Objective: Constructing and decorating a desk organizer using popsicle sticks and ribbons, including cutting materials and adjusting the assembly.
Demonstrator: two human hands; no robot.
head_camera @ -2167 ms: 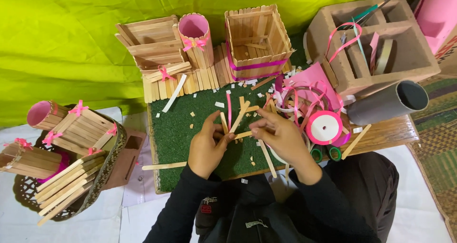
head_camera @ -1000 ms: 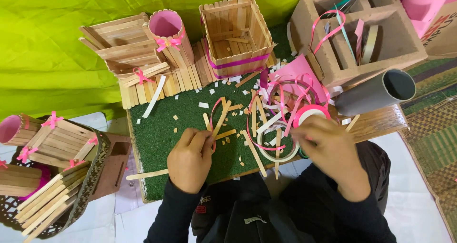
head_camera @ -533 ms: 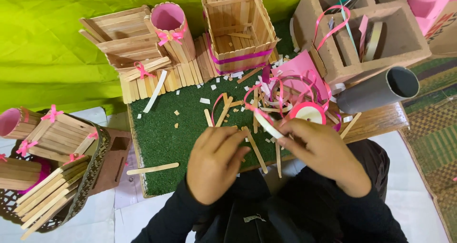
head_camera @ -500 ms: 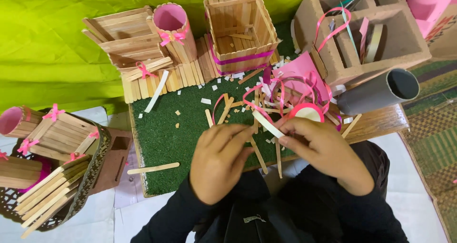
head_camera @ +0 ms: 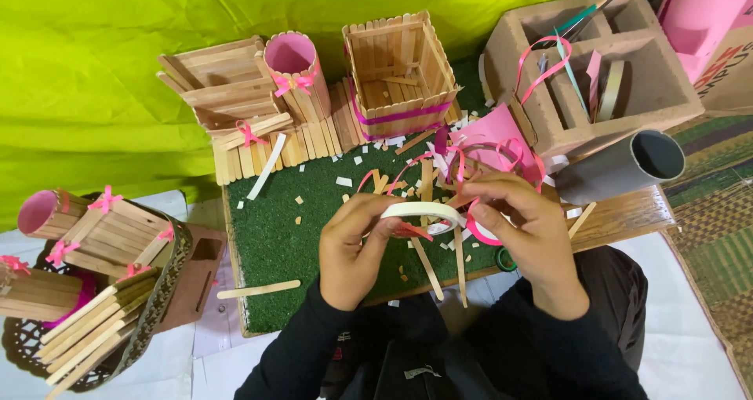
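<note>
Tape roll (head_camera: pixel 423 212), newly lifted off the green mat (head_camera: pixel 290 235), is now pinched between left hand (head_camera: pixel 353 247) and right hand (head_camera: pixel 522 227) fingers.

Brown carton (head_camera: pixel 733 78) at far right edge, partly cut off, bearing red print. Pink box (head_camera: pixel 698 12) in top right corner, just behind carton. No screens or signs.

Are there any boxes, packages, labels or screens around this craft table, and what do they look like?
Cardboard box: far right edge, brown, with red print on its side, partly cut off by the frame.
Pink box: top right corner, tall, plain pink, beside the cardboard one.
Grey tube: right of the green mat, lying on its side, open end showing.
No screens or signs in view.
</note>
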